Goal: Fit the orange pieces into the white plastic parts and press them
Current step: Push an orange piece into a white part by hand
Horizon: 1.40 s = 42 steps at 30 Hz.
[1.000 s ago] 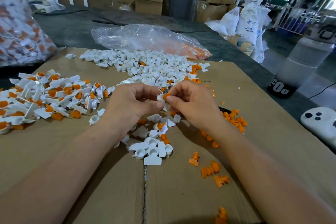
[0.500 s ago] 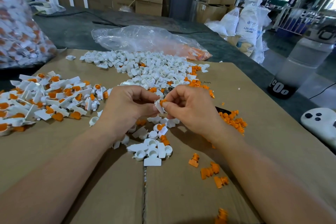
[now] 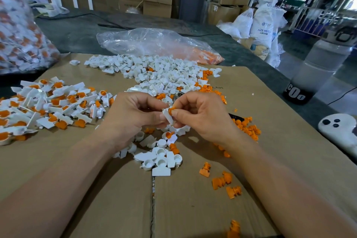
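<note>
The white part has sunk a little toward the cluster of loose white pieces on the cardboard. It has also turned: a second ago little of it showed between the fingertips, and now its flat tab hangs clear, pointing down at the cluster. The orange piece shows more at the part's top. The thumbs of the left hand and right hand have slid lower with it.

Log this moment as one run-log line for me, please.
left hand: holds white part | right hand: pinches orange piece at its socket | step: fitting in progress
</note>
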### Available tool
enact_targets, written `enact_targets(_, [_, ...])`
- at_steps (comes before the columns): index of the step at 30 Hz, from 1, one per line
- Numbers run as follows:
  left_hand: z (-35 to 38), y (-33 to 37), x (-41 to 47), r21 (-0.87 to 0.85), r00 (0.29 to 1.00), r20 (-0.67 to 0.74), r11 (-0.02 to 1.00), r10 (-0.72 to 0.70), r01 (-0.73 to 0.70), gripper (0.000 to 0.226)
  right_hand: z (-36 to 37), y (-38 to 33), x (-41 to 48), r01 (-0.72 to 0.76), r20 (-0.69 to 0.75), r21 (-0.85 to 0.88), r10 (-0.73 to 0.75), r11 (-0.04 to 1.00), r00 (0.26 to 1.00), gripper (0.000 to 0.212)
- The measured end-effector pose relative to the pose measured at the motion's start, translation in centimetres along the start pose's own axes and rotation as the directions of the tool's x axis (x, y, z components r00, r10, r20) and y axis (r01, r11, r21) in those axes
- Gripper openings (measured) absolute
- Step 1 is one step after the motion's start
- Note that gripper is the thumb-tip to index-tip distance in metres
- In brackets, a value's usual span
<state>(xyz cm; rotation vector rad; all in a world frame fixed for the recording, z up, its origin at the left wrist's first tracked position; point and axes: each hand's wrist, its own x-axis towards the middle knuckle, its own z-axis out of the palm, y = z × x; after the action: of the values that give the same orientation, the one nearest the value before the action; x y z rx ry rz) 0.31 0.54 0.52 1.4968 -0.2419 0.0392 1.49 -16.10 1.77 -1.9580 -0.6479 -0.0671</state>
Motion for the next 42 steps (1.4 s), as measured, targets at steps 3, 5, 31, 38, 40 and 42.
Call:
enact_targets(3, [0.04, 0.00, -0.13, 0.041, 0.999, 0.000, 0.999, 0.036, -0.036, 0.013, -0.03, 0.05, -0.04, -0.008, 0.015, 0.002, 0.008, 1.000, 1.000, 0.014])
enact_targets(5, [0.05, -0.04, -0.17, 0.102, 0.997, -0.019, 0.993, 0.069, -0.067, 0.013, 0.04, 0.05, 0.00, -0.022, 0.013, 0.003, 0.022, 1.000, 1.000, 0.013])
enact_targets(31, [0.43, 0.28, 0.01, -0.064, 0.990, 0.086, 0.991, -0.115, 0.120, 0.042, 0.39, 0.31, 0.24, -0.058, -0.049, 0.142, 0.066, 0.988, 0.997, 0.016])
enact_targets(38, [0.27, 0.27, 0.16, -0.165, 0.985, 0.075, 0.973, -0.153, 0.164, 0.037, 0.03, 0.42, 0.51, -0.036, -0.046, 0.156, 0.044, 0.987, 0.998, 0.022])
enact_targets(40, [0.24, 0.36, 0.17, -0.202, 0.983, 0.083, 0.964, -0.162, 0.175, 0.031, 0.02, 0.44, 0.54, -0.006, -0.072, 0.107, 0.014, 0.994, 0.997, 0.024])
enact_targets(42, [0.19, 0.36, 0.17, -0.211, 0.983, 0.091, 0.962, -0.157, 0.173, 0.027, -0.10, 0.43, 0.55, 0.005, -0.079, 0.053, 0.000, 0.999, 0.997, 0.025])
